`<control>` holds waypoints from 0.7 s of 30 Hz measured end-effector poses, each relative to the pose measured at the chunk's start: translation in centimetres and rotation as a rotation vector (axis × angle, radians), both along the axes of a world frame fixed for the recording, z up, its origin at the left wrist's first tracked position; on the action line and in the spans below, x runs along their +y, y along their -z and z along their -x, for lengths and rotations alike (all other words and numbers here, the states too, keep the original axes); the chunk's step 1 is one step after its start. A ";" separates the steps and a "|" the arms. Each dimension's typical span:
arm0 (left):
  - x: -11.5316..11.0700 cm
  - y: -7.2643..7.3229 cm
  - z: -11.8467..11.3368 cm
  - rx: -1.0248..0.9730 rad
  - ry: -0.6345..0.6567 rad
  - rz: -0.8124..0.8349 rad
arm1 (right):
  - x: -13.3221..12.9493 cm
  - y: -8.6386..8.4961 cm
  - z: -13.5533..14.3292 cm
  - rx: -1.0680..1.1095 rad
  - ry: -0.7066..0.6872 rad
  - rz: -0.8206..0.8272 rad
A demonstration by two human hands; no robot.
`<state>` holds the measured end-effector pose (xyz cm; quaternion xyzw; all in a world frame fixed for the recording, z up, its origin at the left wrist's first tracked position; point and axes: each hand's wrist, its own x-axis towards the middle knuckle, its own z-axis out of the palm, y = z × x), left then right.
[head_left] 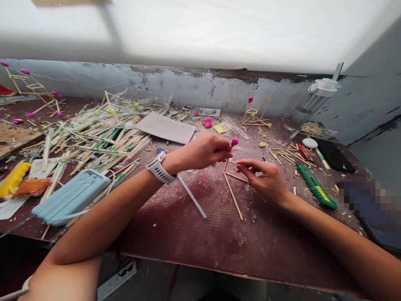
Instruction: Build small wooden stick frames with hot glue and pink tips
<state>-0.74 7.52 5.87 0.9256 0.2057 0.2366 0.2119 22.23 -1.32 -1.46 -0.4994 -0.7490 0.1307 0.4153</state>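
At the middle of the table, my left hand [209,149], with a white watch on the wrist, is closed around the upper part of an upright thin wooden stick [226,166]. A pink clay lump [234,141] shows just above its fingers, apparently at the stick's top. From the foot of that stick, another stick [233,196] runs along the table toward me, and one more [236,177] goes off to the right. My right hand [266,177] pinches a short wooden stick [232,162] level, its far end close to the upright one. Whether those two touch is unclear.
A pile of wooden sticks [90,138] and a light-blue power bank [73,196] lie left. Clay-topped stick frames stand far left and at the back right [255,119]. A green utility knife [317,186] and phone [376,217] lie right. A glue stick [191,195] is near the middle.
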 end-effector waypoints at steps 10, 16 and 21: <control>0.1 0.1 0.0 0.001 0.000 0.014 | -0.1 -0.1 0.2 0.009 0.000 -0.009; 0.1 0.0 -0.1 -0.013 0.011 0.010 | -0.1 -0.1 0.2 -0.012 0.009 -0.027; 0.1 -0.1 -0.1 -0.011 0.007 -0.014 | -0.1 -0.2 0.2 -0.020 0.005 -0.029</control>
